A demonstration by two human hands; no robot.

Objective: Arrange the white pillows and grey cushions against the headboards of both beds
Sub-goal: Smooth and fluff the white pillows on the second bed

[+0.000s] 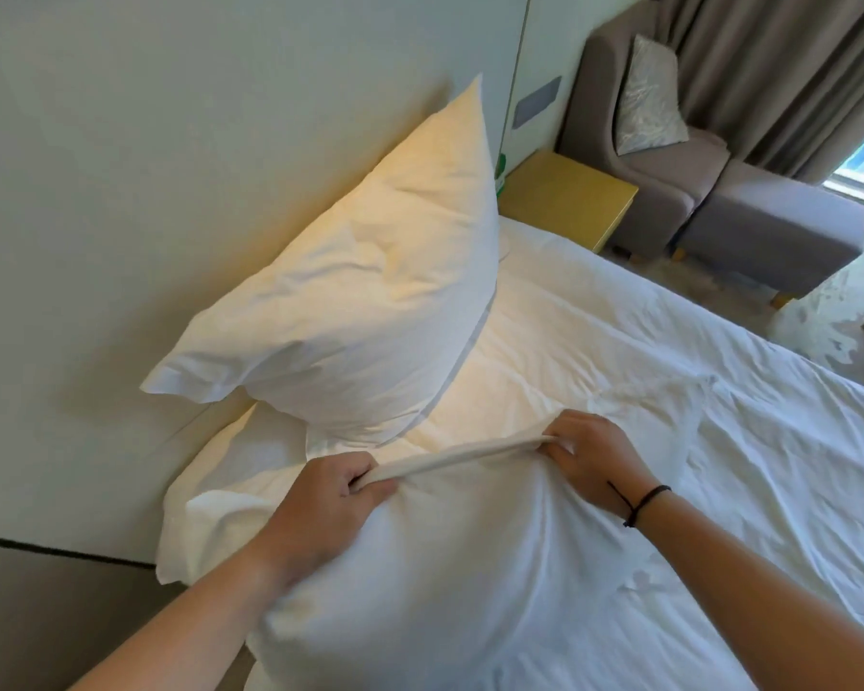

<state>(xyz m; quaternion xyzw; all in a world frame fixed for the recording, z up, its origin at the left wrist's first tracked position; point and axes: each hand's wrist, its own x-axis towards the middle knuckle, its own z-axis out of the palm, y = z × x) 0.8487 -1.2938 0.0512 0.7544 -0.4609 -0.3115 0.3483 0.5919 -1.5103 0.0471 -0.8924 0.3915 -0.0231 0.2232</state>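
A white pillow (370,291) leans upright against the pale headboard (121,192) at the bed's head. In front of it lies a second white pillow (460,566), nearer to me. My left hand (320,511) pinches the top edge of this near pillow on the left. My right hand (594,461) pinches the same edge on the right, so the edge is pulled taut between them. A black band circles my right wrist. A grey patterned cushion (649,97) stands on the armchair at the far right, away from the bed.
White bedding (719,416) covers the bed to the right. A yellow bedside table (569,197) stands beside the headboard. A grey armchair (634,177) and footstool (769,231) sit beyond it, with curtains (779,67) and a window behind.
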